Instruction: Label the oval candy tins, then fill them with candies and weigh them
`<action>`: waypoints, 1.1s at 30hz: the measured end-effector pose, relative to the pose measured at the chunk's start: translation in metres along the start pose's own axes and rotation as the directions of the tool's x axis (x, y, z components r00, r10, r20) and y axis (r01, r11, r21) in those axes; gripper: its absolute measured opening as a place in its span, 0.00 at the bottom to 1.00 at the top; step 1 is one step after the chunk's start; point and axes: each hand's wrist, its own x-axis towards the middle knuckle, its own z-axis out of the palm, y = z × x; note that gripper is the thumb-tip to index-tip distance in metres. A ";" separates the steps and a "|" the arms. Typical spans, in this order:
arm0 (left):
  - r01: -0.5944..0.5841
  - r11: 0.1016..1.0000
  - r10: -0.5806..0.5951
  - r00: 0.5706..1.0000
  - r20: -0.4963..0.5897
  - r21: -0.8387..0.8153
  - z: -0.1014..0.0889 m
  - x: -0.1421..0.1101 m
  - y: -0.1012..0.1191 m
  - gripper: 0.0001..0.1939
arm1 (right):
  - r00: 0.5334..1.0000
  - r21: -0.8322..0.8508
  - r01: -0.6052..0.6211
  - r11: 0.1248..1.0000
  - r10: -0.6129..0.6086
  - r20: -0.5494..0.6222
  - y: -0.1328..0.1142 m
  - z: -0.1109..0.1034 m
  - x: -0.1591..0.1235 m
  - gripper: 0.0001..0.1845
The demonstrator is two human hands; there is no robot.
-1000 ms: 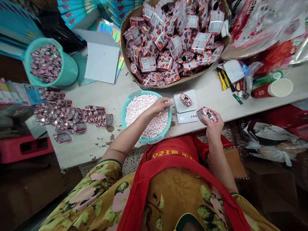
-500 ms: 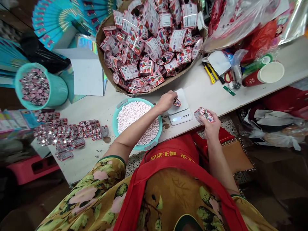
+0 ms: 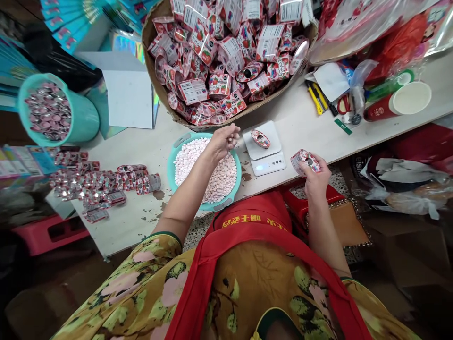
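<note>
My left hand (image 3: 225,140) is over the far right rim of a turquoise bowl (image 3: 170,163) heaped with small pale pink candies (image 3: 193,158). Its fingers are curled, and I cannot make out what is inside them. To its right, an oval strawberry-print candy pack (image 3: 260,139) with a dark round opening lies on the white plate of a digital scale (image 3: 268,163). My right hand (image 3: 316,177) is closed around another such candy pack (image 3: 303,160), holding it in the air by the table's front edge, opening upward.
A big cardboard box (image 3: 170,111) of printed packs stands behind the bowl. Rows of filled packs (image 3: 102,182) and a turquoise bucket (image 3: 83,118) of small silvery-pink pieces are at left. A yellow cutter (image 3: 314,98) and a red paper cup (image 3: 380,111) lie at right.
My left hand went from the bowl to the pack on the scale, then back left over the bowl. My right hand still holds its pack. The camera view has shifted.
</note>
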 end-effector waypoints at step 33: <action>-0.385 0.185 0.199 0.915 0.350 0.904 0.045 0.034 -0.032 0.05 | 0.998 -0.041 -0.021 0.999 0.023 0.050 0.007 0.027 -0.006 0.31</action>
